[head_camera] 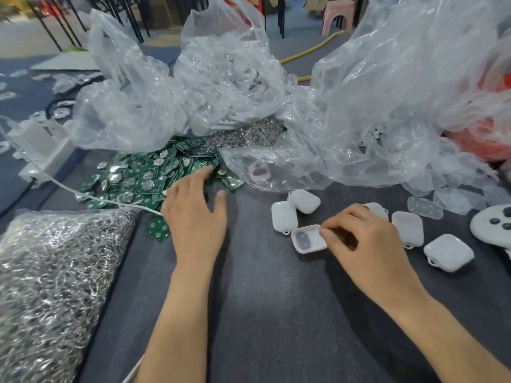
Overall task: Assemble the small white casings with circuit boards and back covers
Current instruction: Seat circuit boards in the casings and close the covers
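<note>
Fig.: L hand (pixel 193 214), fingers spread and empty, reaches over boards (pixel 143 181) pile. R hand (pixel 362 239) pinches rim of casing (pixel 307 239), which lies hollow side up on mat (pixel 262 299), centre-right, beside other shells (pixel 284 217). Tip: lift one board only, by its edges; keep casing flat w/ R so board seats square.
</note>
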{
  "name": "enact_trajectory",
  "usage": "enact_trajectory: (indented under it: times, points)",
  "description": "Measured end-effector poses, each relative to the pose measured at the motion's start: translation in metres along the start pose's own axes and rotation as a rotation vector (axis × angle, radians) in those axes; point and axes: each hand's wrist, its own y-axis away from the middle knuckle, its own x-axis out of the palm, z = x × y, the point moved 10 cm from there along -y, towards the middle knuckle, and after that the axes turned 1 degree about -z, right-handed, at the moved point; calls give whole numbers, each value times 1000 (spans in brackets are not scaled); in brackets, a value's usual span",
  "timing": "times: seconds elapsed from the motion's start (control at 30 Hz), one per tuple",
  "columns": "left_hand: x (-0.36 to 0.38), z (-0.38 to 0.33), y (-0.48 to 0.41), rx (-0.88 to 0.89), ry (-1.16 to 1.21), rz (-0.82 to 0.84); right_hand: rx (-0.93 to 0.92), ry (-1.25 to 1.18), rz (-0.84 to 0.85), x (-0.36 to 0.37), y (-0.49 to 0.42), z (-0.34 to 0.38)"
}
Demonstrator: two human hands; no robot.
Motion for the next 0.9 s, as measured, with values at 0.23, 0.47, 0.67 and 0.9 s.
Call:
enact_trajectory:
  times: [0.23,0.47,0.67,0.9]
  points:
    - [4,37,-4,-142,-120,1,-89,-91,3,8,11,16]
    - [6,28,-2,-138,64,-26,-103,-100,23,9,13,17]
    - [-17,8,2,-126,230,-177,-91,-136,-79,-2,12,15]
    - [66,-85,68,-261,922,357,195,-698,-101,-4,11,-5]
